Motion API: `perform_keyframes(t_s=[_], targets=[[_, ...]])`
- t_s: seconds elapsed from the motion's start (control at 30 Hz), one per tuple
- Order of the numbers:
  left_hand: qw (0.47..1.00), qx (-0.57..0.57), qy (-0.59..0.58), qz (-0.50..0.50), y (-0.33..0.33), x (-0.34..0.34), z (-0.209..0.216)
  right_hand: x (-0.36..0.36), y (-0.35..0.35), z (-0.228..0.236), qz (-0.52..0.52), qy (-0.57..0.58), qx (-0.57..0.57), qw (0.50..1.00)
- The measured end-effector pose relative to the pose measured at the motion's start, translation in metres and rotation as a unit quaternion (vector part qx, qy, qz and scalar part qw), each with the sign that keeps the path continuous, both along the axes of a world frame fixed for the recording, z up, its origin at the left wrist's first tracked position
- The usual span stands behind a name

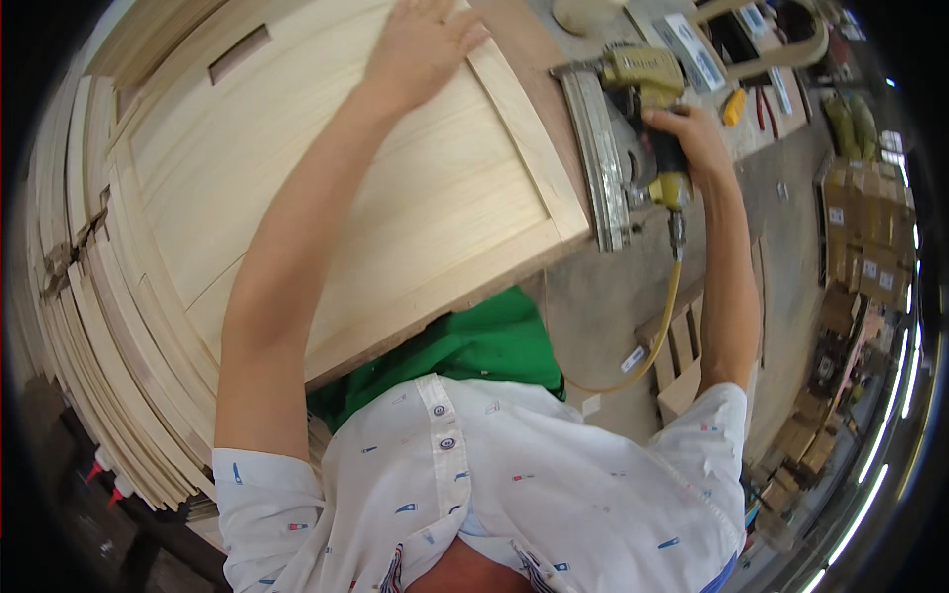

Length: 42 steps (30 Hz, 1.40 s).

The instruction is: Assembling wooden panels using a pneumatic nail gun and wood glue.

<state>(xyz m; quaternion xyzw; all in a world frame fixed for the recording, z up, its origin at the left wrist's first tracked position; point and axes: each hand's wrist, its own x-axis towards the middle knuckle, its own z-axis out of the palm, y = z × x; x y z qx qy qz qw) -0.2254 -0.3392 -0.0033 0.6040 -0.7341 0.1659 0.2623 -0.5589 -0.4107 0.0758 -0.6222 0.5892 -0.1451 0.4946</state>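
Observation:
A pale wooden panel (pixel 395 188) with a raised frame along its edges lies flat in front of me. My left hand (pixel 423 49) reaches across to its far right part and rests there, fingers spread near the frame strip, slightly blurred. To the right of the panel, my right hand (pixel 692 143) is wrapped round the grip of a pneumatic nail gun (pixel 643 69). The gun has a yellowish body and a long metal magazine (pixel 598 158) that hangs beside the panel's right corner. A yellow air hose (pixel 664 321) runs down from its handle.
Stacked wooden frames (pixel 109 326) stand at the left. Boxes, a yellow tool (pixel 733 107) and red-handled pliers (pixel 766 109) lie on the bench at the far right. Cardboard cartons (pixel 870 227) are piled farther right. Green cloth (pixel 484 341) shows below the panel's near edge.

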Motion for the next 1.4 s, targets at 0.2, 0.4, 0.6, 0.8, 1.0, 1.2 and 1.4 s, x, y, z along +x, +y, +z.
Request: perform_keyframes(t_s=[0.2,0.4,0.6,0.8,1.0,1.2,1.4], targets=[[0.996,0.06,0.063,0.033,0.003,-0.008,-0.004,0.033,0.028,0.057,0.013,-0.055,-0.015,0.998],[0.995,0.038,0.083,0.044,0.015,-0.003,0.002,0.121,0.013,0.114,0.174,0.054,-0.187,0.965],[0.993,0.047,0.094,0.046,0.013,-0.013,0.011,0.217,-0.065,0.11,0.283,0.032,-0.201,0.937],[0.993,0.018,0.107,0.047,0.011,-0.012,0.013,0.273,-0.108,0.086,0.296,0.024,-0.246,0.923],[0.99,-0.029,0.133,0.045,0.01,-0.01,0.014,0.296,-0.098,0.101,0.287,0.041,-0.204,0.935],[0.991,-0.024,0.126,0.042,0.007,-0.01,0.015,0.297,-0.099,0.098,0.297,0.048,-0.216,0.929],[0.994,-0.009,0.102,0.045,0.008,-0.01,0.011,0.301,-0.09,0.1,0.282,0.075,-0.217,0.931]])
